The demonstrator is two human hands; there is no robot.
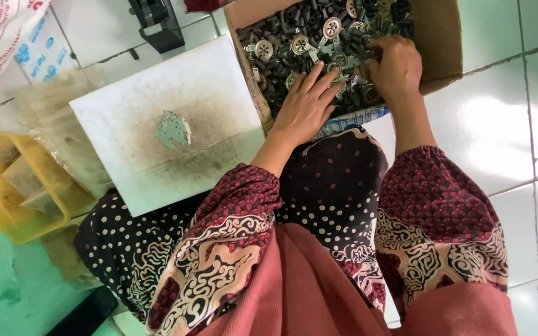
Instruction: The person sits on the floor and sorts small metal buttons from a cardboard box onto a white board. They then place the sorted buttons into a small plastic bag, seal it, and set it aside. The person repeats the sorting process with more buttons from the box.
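The box [446, 37] sits at the frame's top, bare tiles to its right. The left hand [306, 106] lies flat and open on the parts [294, 37]. The right hand [396, 65] curls into them, its hold unclear.

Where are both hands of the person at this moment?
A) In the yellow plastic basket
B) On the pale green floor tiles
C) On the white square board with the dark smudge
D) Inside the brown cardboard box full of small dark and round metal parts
D: the left hand and the right hand both rest on the small metal parts inside the brown cardboard box, away from the white square board.
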